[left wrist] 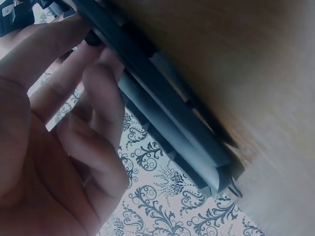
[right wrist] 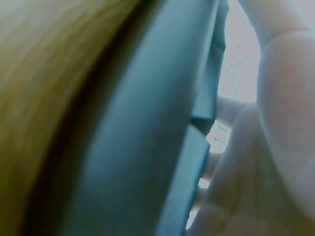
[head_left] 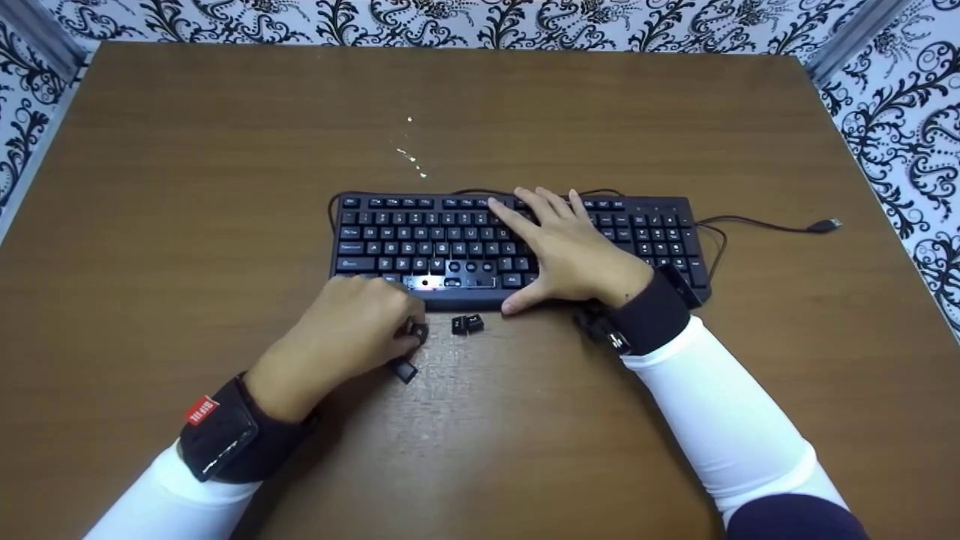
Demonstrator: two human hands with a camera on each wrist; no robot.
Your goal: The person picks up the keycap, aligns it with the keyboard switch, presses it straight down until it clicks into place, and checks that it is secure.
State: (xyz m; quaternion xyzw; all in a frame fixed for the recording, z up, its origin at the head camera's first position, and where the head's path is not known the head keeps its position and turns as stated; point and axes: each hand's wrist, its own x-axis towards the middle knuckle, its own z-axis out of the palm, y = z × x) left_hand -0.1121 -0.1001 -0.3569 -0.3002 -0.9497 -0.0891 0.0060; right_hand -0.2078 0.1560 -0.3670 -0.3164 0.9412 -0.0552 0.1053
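A black keyboard (head_left: 420,247) lies flat on the wooden table, some keycaps gone from its lower rows, where bare switch spots show. My left hand (head_left: 349,322) is at its front left edge, fingers curled; thumb and forefinger appear to pinch a small dark keycap (head_left: 418,331), mostly hidden by the hand. In the left wrist view a dark bit (left wrist: 92,38) shows between the fingertips. Another loose dark key (head_left: 405,370) lies just below that hand. My right hand (head_left: 574,251) rests spread over the keyboard's right half, its thumb at the front edge.
Two loose keycaps (head_left: 467,324) lie on the table in front of the keyboard. The cable (head_left: 765,223) runs out to the right, ending in a USB plug (head_left: 823,226). Small pale flecks (head_left: 410,157) dot the table behind. Patterned wallpaper (head_left: 480,22) borders the table.
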